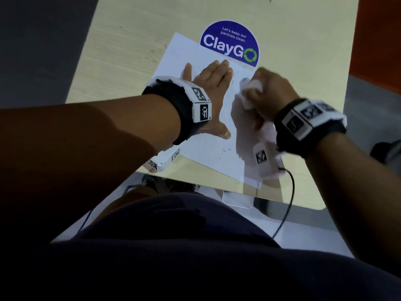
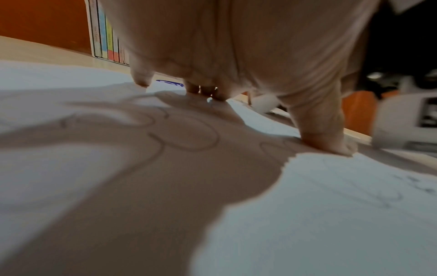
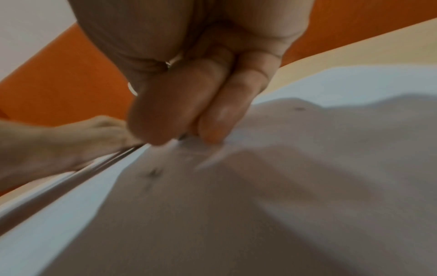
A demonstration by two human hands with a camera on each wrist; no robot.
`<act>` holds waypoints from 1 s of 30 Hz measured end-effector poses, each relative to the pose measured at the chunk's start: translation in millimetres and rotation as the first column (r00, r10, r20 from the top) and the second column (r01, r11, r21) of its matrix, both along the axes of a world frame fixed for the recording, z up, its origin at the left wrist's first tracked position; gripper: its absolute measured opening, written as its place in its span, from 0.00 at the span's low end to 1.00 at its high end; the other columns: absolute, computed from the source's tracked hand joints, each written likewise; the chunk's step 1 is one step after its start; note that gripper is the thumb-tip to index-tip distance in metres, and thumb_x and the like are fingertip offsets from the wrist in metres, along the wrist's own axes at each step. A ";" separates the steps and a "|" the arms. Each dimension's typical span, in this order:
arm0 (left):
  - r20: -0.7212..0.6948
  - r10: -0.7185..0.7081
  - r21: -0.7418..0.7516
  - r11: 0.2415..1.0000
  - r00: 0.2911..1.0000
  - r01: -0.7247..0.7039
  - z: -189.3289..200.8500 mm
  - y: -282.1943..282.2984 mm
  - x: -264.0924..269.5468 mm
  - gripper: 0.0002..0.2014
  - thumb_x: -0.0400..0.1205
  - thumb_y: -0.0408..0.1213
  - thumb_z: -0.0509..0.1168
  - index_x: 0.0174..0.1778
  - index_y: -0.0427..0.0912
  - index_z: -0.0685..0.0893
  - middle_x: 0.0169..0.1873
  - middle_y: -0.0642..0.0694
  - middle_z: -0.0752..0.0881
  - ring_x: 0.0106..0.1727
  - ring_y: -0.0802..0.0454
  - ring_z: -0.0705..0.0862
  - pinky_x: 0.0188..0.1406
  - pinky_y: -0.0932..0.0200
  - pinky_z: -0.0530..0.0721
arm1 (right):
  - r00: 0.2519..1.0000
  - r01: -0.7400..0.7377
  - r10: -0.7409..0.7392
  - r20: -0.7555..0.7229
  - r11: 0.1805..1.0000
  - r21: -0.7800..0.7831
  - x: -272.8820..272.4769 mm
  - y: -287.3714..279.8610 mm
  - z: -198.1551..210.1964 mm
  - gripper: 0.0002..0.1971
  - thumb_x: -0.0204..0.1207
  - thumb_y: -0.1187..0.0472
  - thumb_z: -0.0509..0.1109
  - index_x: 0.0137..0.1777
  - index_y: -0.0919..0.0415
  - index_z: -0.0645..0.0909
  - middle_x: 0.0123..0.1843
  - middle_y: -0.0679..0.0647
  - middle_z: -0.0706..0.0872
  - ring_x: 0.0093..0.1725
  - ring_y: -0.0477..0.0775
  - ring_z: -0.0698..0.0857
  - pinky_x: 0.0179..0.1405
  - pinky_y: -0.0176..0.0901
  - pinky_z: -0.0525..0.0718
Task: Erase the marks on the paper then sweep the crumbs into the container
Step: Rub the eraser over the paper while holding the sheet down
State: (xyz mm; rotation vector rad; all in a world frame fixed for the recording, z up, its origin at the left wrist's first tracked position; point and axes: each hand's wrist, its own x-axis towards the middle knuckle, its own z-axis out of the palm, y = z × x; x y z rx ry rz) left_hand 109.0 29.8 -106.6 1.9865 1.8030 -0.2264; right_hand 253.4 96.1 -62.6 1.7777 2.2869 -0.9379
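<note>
One blue sticker (image 1: pixel 230 43) under paper's (image 1: pixel 208 146) far edge

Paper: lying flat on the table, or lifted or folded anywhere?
Flat and spread. The paper lies unfolded on the table, with the left hand pressed open on it. Its near right corner is hidden behind the right hand.

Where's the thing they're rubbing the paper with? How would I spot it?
Look at the pale wooden table with the round blue ClayGo sticker. A white sheet of paper lies just below the sticker, with the left hand pressed flat on it. The rubbing thing is the small white lump sticking out of the curled right hand; it looks like an eraser, though it's blurry.
</note>
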 end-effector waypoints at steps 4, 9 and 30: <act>-0.007 -0.006 0.008 1.000 1.000 0.006 0.6 0.9 1.1 0.65 0.65 0.74 0.66 0.84 0.43 0.36 0.84 0.47 0.35 0.84 0.51 0.35 0.79 0.31 0.41 | 0.998 -0.003 0.007 -0.064 0.998 0.065 -6.1 6.1 2.6 0.10 0.77 0.58 0.63 0.55 0.59 0.76 0.53 0.63 0.85 0.53 0.67 0.83 0.46 0.50 0.77; -0.007 0.001 0.006 1.000 1.000 -0.001 -0.7 0.6 0.2 0.65 0.64 0.75 0.66 0.84 0.43 0.37 0.84 0.48 0.34 0.84 0.51 0.35 0.79 0.30 0.40 | 0.999 -0.038 0.038 0.000 0.999 0.004 -5.4 -5.2 0.4 0.06 0.75 0.58 0.63 0.49 0.58 0.75 0.45 0.58 0.84 0.48 0.62 0.83 0.41 0.43 0.73; -0.050 0.056 0.018 0.998 0.997 -0.056 -9.8 5.6 -15.3 0.59 0.69 0.76 0.59 0.84 0.46 0.36 0.84 0.49 0.36 0.84 0.49 0.38 0.78 0.31 0.43 | 0.991 -0.130 0.130 0.014 0.991 0.031 -37.6 27.2 3.4 0.12 0.79 0.59 0.63 0.60 0.59 0.73 0.54 0.65 0.85 0.49 0.65 0.85 0.44 0.49 0.80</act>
